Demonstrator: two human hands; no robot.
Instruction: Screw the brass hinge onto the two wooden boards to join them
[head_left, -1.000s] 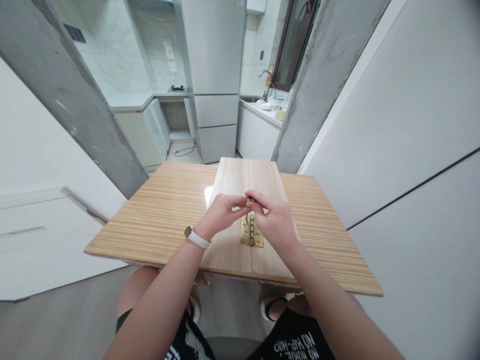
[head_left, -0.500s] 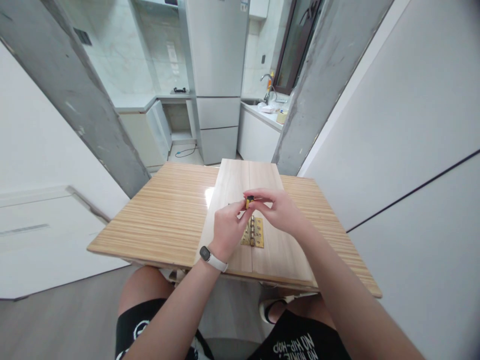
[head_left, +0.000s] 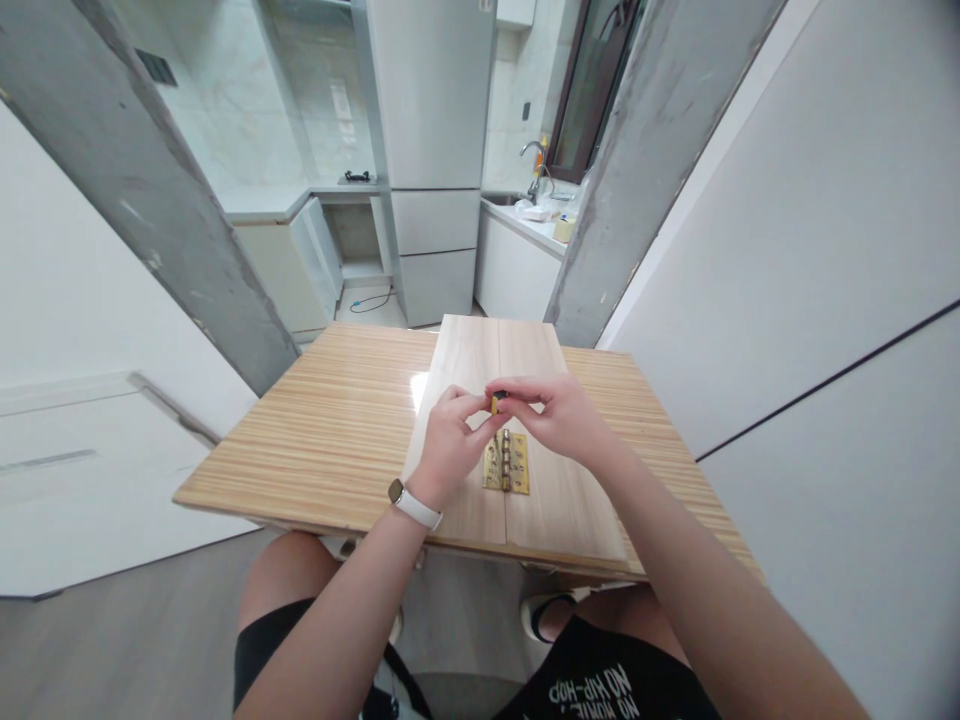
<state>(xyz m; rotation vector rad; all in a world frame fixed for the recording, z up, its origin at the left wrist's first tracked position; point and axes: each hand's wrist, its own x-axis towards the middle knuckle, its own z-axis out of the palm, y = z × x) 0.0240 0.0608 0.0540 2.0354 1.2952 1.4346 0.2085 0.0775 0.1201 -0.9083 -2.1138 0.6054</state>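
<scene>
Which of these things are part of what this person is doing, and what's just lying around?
Seemingly in use:
- small black-and-yellow item, between the left hand and right hand
- brass hinge
- pale boards beneath it

Just about:
- white plastic bag
- orange bottle
- black object on the far-left counter

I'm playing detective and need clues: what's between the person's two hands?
In the head view, a small black-and-yellow thing is between the left hand and the right hand; it's too small to name.
</scene>
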